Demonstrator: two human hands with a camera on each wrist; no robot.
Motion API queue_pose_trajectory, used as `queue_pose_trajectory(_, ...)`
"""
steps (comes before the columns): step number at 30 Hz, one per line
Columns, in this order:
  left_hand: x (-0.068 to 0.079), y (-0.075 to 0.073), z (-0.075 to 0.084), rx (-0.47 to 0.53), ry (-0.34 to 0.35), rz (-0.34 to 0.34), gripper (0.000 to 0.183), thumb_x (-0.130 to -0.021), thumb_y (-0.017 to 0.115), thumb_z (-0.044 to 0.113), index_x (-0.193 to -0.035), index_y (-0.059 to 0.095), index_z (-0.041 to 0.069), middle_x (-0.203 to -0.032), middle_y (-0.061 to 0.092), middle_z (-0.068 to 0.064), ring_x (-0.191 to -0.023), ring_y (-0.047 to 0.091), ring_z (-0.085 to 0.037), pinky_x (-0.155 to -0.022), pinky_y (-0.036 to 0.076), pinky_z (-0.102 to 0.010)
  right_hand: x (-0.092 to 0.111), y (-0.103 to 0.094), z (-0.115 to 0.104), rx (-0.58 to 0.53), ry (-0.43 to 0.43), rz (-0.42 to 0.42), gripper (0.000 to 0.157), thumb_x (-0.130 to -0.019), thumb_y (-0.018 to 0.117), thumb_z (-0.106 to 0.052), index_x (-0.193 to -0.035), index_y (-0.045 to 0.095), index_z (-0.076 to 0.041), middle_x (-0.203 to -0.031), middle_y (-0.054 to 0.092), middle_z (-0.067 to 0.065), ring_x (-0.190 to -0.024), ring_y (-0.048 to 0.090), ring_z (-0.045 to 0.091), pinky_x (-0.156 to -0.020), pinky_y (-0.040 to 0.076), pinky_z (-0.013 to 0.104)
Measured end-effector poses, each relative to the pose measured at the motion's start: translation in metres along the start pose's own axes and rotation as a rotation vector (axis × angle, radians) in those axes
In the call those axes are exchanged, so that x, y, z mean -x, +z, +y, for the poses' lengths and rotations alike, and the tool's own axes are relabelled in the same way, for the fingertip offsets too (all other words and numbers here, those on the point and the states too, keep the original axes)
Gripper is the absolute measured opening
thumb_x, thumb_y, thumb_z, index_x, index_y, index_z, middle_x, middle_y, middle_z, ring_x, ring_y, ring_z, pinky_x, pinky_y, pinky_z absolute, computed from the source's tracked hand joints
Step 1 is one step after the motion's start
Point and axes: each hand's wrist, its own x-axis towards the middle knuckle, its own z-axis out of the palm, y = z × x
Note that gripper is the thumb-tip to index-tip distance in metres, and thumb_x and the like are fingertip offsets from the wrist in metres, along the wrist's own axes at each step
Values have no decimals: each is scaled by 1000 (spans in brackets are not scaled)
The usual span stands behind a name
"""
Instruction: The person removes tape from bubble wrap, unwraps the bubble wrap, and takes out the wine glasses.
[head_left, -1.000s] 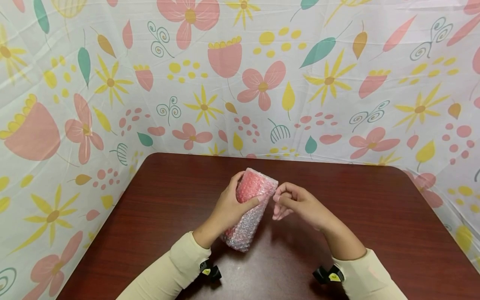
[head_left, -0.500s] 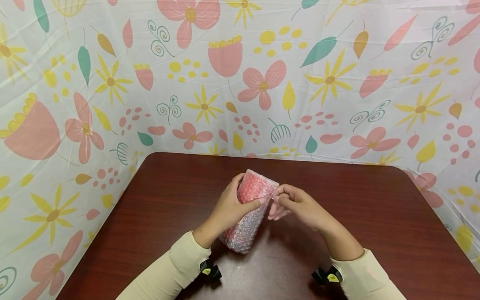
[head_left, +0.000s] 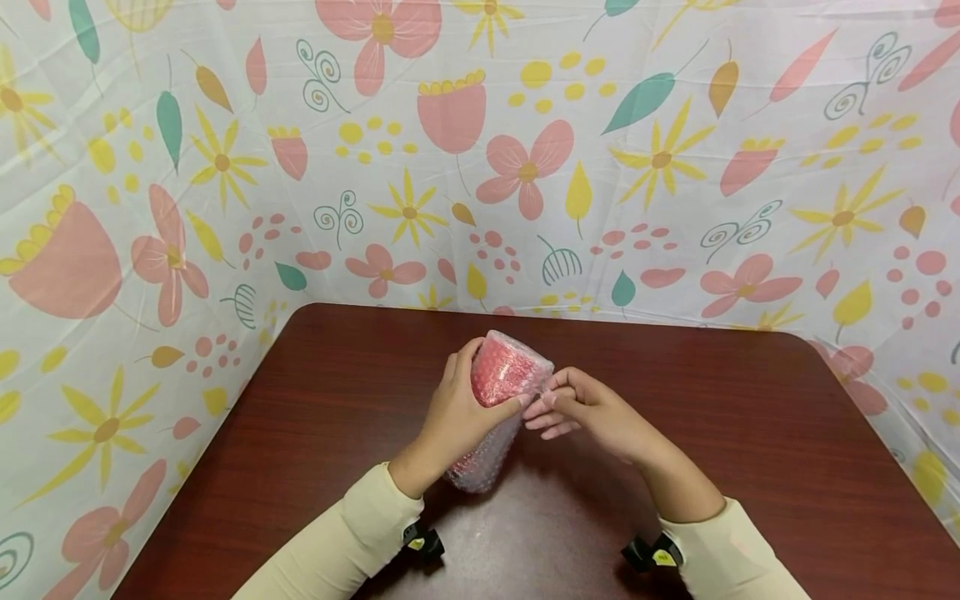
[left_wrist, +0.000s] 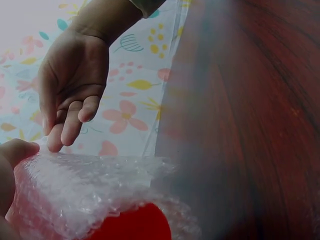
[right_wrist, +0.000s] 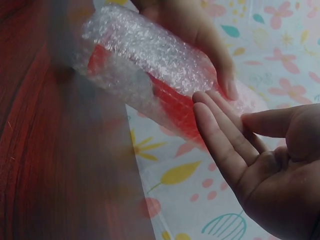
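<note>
A red cylinder-like item (head_left: 504, 373) wrapped in clear bubble wrap (left_wrist: 95, 182) is held tilted above the table, its upper end leaning away. My left hand (head_left: 455, 410) grips it round the side, the thumb lying across the wrap. At the upper right edge, my right hand (head_left: 592, 410) pinches the bubble wrap between thumb and forefinger, while its other fingers extend loosely. Red surface (left_wrist: 137, 224) shows bare through the wrap's open lower end in the left wrist view. What exactly the red item is stays hidden under the wrap.
A dark reddish-brown table (head_left: 337, 367) lies beneath both hands. Floral cloth (head_left: 300, 150) hangs behind it and along the sides. Black wrist-camera mounts (head_left: 426, 543) sit at both sleeves.
My left hand has turned the wrapped item slightly, and its lower end has risen a little. The right hand has moved left, from beside the wrap to pinching its edge.
</note>
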Motion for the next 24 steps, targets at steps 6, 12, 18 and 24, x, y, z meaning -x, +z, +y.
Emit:
queue_pose_trajectory(6,1,2,2,-77,36,63,98,-74,85,49,-154,32,26,-129,50,-7,-96,65,-27,-79,57,-42,-1,2,-1,4,29,21,26,-108,47,-14,-119,41,8,-116,68,34,-98,75,33,-82,61,43)
queue_pose_trajectory(12,-1,4,-1,-147,108,128,98,-74,86,49,-152,34,23,-128,51,-9,-96,66,-28,-80,57,-43,0,2,-2,8,46,30,27,-107,49,-16,-117,42,8,-115,68,35,-97,75,34,-81,61,44)
queue_pose_trajectory(18,-2,3,-3,-166,119,141,99,-74,87,49,-152,33,22,-128,51,-10,-95,65,-29,-80,58,-43,0,1,-1,26,39,52,25,-106,50,-16,-115,45,7,-105,70,33,-87,76,33,-77,62,47)
queue_pose_trajectory(24,-1,2,-3,-88,52,70,99,-75,85,53,-154,32,23,-129,50,-8,-95,65,-26,-79,57,-41,2,-1,-1,69,23,115,23,-105,53,-14,-115,52,7,-75,61,11,-59,65,20,-59,60,42)
